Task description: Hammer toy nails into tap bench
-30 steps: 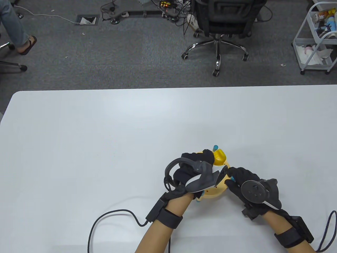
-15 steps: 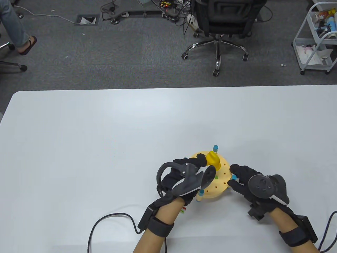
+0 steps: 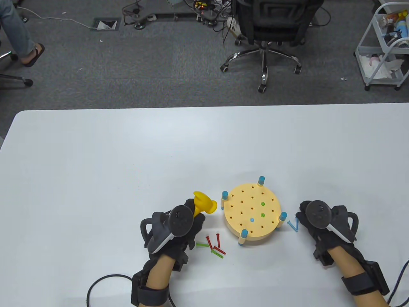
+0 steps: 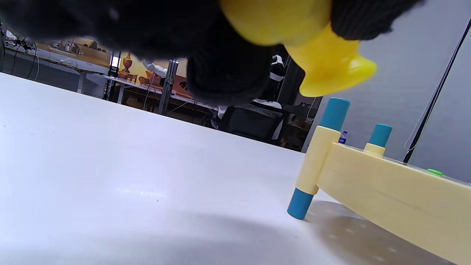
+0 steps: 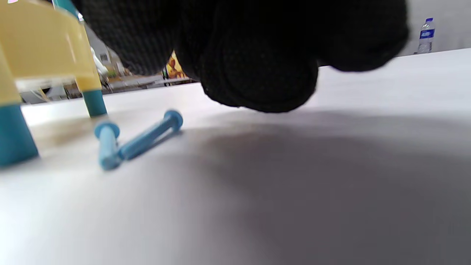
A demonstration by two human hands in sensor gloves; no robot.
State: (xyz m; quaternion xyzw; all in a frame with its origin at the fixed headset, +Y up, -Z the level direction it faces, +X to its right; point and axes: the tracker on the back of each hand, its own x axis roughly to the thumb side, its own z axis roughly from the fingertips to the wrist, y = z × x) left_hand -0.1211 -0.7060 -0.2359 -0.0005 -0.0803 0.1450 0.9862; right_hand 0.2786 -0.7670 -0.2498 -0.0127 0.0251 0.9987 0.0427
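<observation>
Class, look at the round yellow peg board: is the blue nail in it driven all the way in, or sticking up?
Driven in, as far as the table view shows. On the peg board the blue nail shows only as a flat head.

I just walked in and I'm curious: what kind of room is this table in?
Probably an office or lab workspace: a black swivel office chair stands on grey carpet, tangled cables and power strips lie along the floor, and a white wire utility cart holds supplies.

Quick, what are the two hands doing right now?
Left hand: grips the yellow hammer.
Right hand: holds nothing; cannot tell whether its fingers are curled or relaxed.
</observation>
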